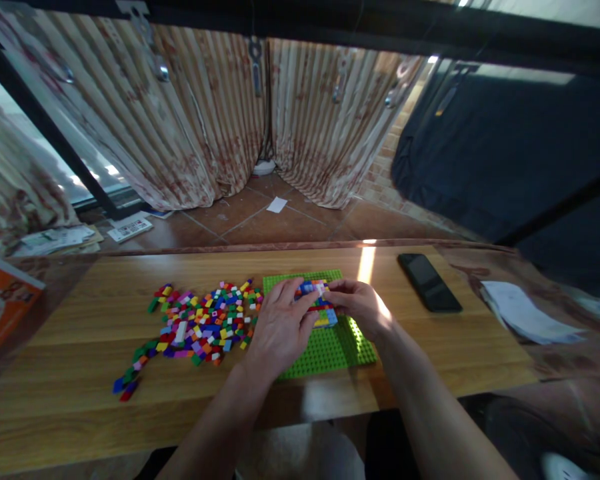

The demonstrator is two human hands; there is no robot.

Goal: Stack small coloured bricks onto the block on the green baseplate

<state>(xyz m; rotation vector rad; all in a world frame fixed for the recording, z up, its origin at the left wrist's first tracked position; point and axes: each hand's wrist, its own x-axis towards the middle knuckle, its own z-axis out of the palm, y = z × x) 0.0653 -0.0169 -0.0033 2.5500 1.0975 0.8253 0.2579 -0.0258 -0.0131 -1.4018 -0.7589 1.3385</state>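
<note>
Scores of small loose bricks (210, 320) lie scattered over the wooden table (75, 327), left of centre in the frame, with a short trail of them running down to the lower left. Just beside them, in the middle of the frame, is a green studded plate (325, 353), and on its upper half I can see a block of joined bricks (325, 319) in blue, red, yellow and white, partly covered by fingers. The person's left hand (280, 323) comes over from the left, back upward, its fingers bent and its forefinger and thumb slightly apart against the joined bricks; from where I stand I cannot tell whether they grip anything. The right hand (360, 307) reaches in from the right, thumb and forefinger drawn almost together at the right edge of the same block, and whether a brick is pinched there is hidden from me. Sunlight falls on that wrist and on the plate near it. A dark phone (430, 283) lies flat on the table to the right, well apart from the hands. White papers (527, 310) sit beyond the table at the right, an orange box (3, 303) stands at the left edge, and striped curtains (195, 120) hang across the top.
</note>
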